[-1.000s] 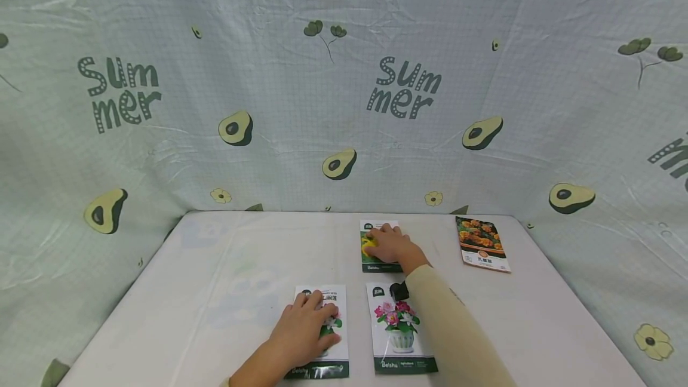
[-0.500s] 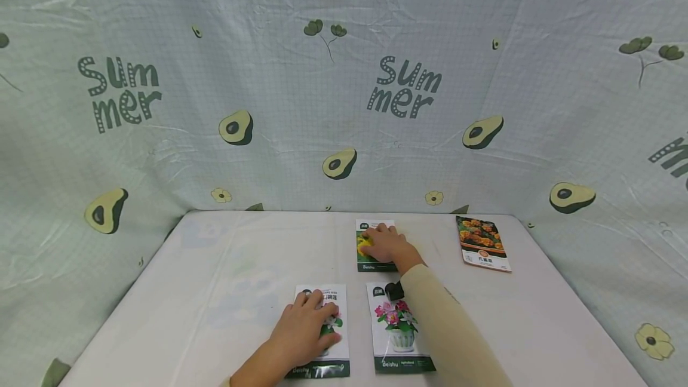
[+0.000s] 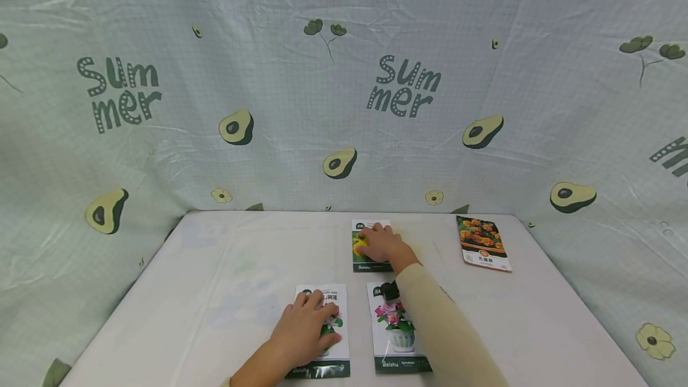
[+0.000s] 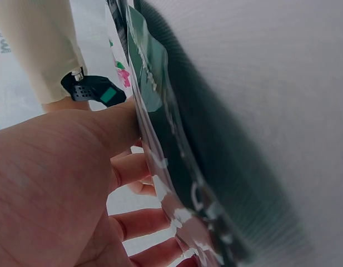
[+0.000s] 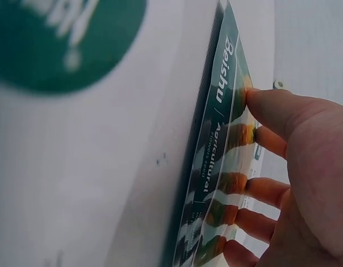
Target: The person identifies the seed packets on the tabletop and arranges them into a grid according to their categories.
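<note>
- The right hand point(image 3: 384, 243) is resting on the yellow-flower packet point(image 3: 368, 267) with fingers spread, fingertips touching its face and pinching nothing; that packet is lying beyond the pink-flower packet point(image 3: 396, 330), slightly left of it.
- The left hand point(image 3: 307, 327) is also spreading its fingers, touching the half-covered packet point(image 3: 335, 356), which is lying just left of the pink-flower packet.
- For good handling, light, even fingertip pressure should be keeping each packet flat; heavy pressing could be creasing the thin film.
- The right sleeve point(image 3: 454, 333) is overhanging the pink-flower packet's right side, so a raised forearm would be safer.
- The orange-flower packet point(image 3: 484, 243) is lying beyond and right of the pink-flower packet, well apart.
- The table point(image 3: 236, 279) is extending widely left of the pink-flower packet, leaving sliding room; its far edge is running close behind the yellow-flower packet, limiting forward travel.
</note>
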A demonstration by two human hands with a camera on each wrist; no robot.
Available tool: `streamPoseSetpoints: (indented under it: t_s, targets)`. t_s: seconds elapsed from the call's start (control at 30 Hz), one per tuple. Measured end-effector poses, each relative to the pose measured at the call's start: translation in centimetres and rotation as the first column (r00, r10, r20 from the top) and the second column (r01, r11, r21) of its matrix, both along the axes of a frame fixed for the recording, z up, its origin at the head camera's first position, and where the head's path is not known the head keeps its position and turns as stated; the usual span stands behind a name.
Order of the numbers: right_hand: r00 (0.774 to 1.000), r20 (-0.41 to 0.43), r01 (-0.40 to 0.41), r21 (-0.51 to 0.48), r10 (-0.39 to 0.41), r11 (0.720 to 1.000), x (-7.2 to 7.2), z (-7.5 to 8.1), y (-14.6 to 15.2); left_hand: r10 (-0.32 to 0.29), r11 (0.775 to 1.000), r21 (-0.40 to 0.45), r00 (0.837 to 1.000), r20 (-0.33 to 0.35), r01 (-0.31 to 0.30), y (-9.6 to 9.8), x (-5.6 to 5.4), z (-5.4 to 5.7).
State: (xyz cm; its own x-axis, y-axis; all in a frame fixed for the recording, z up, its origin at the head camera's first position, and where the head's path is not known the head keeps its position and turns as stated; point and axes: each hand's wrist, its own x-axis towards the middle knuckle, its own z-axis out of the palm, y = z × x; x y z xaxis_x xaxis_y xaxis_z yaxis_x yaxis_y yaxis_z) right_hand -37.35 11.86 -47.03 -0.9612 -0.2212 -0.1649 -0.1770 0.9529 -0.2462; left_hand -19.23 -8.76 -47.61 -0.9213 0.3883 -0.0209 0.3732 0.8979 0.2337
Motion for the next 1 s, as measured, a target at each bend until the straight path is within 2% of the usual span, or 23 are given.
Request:
streamPoseSetpoints:
  t_s: [0.67,1.0]
  targets:
    - [1.0,0.025,-0.014,0.031,0.013,0.999,-1.4,-1.3,-1.4,-0.008,1.0,-0.004,1.0,0.001,0.008,0.0,0.0,-0.2]
    - [1.0,0.013,-0.012,0.034,0.012,0.999,-1.3,-1.2,-2.2,0.0,1.0,-0.01,1.0,0.02,0.0,0.1,-0.1,0.1]
